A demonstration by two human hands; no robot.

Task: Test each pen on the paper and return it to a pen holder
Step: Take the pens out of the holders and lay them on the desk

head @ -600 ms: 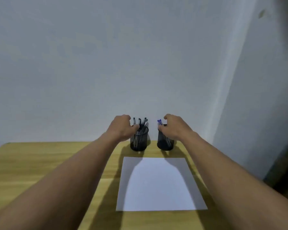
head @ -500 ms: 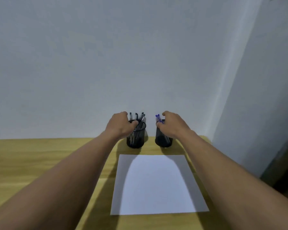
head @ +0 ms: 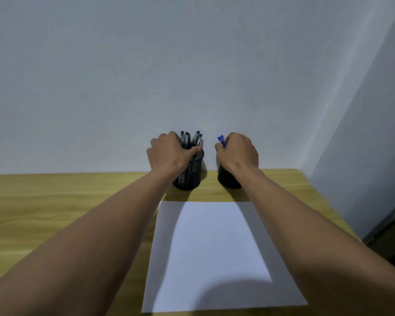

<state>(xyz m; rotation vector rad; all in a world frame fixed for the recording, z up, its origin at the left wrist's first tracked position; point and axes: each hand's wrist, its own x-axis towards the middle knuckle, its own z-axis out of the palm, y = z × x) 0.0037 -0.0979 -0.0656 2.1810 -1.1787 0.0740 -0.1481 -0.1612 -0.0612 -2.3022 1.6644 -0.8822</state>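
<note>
Fingers [head: 194,151] grip holder [head: 190,177] rim, blue pen [head: 221,140].

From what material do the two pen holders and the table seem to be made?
Left pen holder: likely black metal mesh, matte; the pens show through its wall. Right pen holder: equally dark, but too blurred to confirm mesh. Table: yellowish wood or wood-look laminate, matte; grain streaks run along it.

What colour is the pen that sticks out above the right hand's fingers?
Blue. The pen is held by the right hand; the head view shows it.
</note>
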